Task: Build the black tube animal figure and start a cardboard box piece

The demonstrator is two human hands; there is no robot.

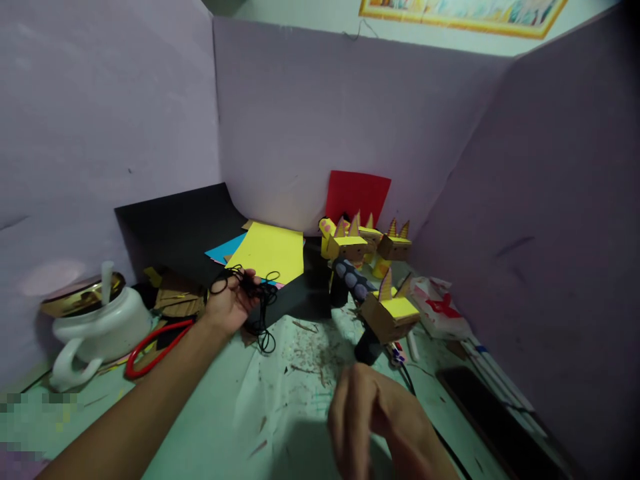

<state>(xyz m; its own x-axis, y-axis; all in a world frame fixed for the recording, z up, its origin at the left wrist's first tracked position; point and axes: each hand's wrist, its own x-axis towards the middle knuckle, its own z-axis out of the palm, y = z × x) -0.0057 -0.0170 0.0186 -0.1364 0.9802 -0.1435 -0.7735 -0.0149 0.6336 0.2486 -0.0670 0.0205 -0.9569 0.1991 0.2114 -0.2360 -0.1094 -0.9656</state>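
My left hand (231, 301) grips the tangled black string (269, 295) at the near edge of the yellow paper (270, 250). My right hand's (364, 408) fingers are bent; whether they hold something, I cannot tell. Loops are best handled gently.

Honestly can't read any text, brand or number here. Closest thing is the white plastic bag (453, 327) on the right, which has a bold red mark (444, 307) on it, but it's too creased and blurry to tell if that's a letter or a logo. There's also some faint green scribbling (327, 401) on the counter (225, 413), way too smudgy to make out as words.
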